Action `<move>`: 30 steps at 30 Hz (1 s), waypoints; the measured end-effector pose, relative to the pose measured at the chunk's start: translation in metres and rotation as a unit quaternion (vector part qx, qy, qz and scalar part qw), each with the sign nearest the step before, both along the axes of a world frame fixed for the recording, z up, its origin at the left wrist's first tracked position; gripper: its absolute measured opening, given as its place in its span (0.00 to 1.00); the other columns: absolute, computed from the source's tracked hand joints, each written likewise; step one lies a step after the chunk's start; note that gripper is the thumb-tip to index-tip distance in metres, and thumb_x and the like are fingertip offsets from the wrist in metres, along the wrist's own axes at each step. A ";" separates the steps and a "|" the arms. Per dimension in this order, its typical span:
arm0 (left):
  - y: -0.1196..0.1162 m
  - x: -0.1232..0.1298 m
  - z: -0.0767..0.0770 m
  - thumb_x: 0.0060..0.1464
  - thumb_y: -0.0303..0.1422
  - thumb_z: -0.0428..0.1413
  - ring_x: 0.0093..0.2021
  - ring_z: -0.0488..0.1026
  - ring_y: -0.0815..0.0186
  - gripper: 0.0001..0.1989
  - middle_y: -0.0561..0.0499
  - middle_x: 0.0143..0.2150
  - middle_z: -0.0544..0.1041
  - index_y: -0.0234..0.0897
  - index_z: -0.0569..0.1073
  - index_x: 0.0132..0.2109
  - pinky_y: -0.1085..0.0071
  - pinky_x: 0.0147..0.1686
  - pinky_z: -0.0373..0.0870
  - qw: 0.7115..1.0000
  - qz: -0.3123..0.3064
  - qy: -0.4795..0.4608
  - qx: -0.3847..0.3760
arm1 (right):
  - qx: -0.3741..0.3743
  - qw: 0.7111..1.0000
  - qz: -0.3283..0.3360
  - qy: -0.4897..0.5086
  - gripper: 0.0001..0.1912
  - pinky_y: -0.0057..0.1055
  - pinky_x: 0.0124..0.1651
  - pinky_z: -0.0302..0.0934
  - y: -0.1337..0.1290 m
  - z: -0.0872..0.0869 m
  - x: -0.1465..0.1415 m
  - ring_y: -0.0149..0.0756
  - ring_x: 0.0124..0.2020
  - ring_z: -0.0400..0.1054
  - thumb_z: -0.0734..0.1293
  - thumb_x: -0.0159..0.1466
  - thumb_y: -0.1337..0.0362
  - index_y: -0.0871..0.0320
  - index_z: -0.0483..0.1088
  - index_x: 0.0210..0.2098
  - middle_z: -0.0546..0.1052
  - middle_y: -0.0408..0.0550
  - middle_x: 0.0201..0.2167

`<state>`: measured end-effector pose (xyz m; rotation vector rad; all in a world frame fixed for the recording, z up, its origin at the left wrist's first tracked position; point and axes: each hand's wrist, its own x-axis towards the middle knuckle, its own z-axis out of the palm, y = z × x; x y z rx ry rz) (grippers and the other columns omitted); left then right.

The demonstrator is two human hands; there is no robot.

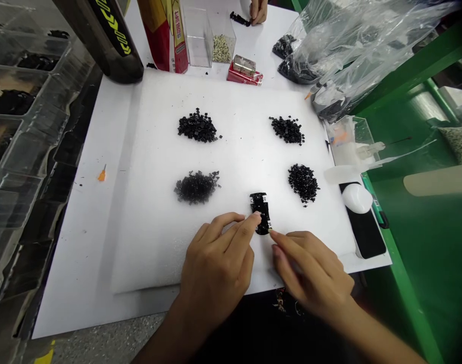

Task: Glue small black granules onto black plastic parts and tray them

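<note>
A small black plastic part [260, 205] with notched edges lies on the white foam board [155, 237], close to its front edge. My left hand [219, 258] reaches over from the left, fingers stretched out, one fingertip resting on the middle of the part. Its thumb is mostly hidden. My right hand [314, 268] comes from the right, its index fingertip touching the part's lower right corner. The right thumb sits just below, apart from the index finger. Whether a tiny piece lies under that fingertip I cannot tell.
Piles of tiny black pieces lie on the board, including one pile [196, 188] at left and another [304, 183] at right. A dark bottle [113, 50] stands at back left. A phone [363, 232] lies at right. Another person's hand [258, 11] is at the far edge.
</note>
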<state>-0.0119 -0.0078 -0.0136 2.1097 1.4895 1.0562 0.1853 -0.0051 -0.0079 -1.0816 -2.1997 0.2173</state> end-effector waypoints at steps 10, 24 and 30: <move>0.039 -0.001 0.021 0.57 0.10 0.42 0.72 0.61 0.54 0.35 0.51 0.68 0.72 0.34 0.65 0.68 0.52 0.63 0.71 0.972 -0.160 0.171 0.003 | -0.066 0.940 -0.307 0.134 0.07 0.29 0.32 0.66 0.008 -0.015 0.018 0.31 0.27 0.72 0.69 0.71 0.62 0.54 0.79 0.46 0.79 0.42 0.32; 0.014 -0.005 0.006 0.66 0.25 0.57 0.55 0.78 0.56 0.17 0.43 0.53 0.81 0.33 0.73 0.60 0.57 0.57 0.76 0.985 0.019 0.126 0.115 | -0.062 0.884 -0.349 0.305 0.29 0.44 0.57 0.70 0.074 -0.005 0.059 0.45 0.58 0.71 0.74 0.66 0.54 0.57 0.65 0.60 0.73 0.58 0.57; 0.015 -0.006 -0.003 0.65 0.26 0.59 0.55 0.77 0.56 0.19 0.44 0.54 0.81 0.35 0.74 0.61 0.57 0.57 0.76 0.986 0.029 0.103 0.128 | -0.126 0.908 -0.295 0.271 0.18 0.43 0.55 0.71 0.101 -0.002 0.066 0.43 0.51 0.75 0.71 0.69 0.53 0.57 0.73 0.52 0.78 0.56 0.52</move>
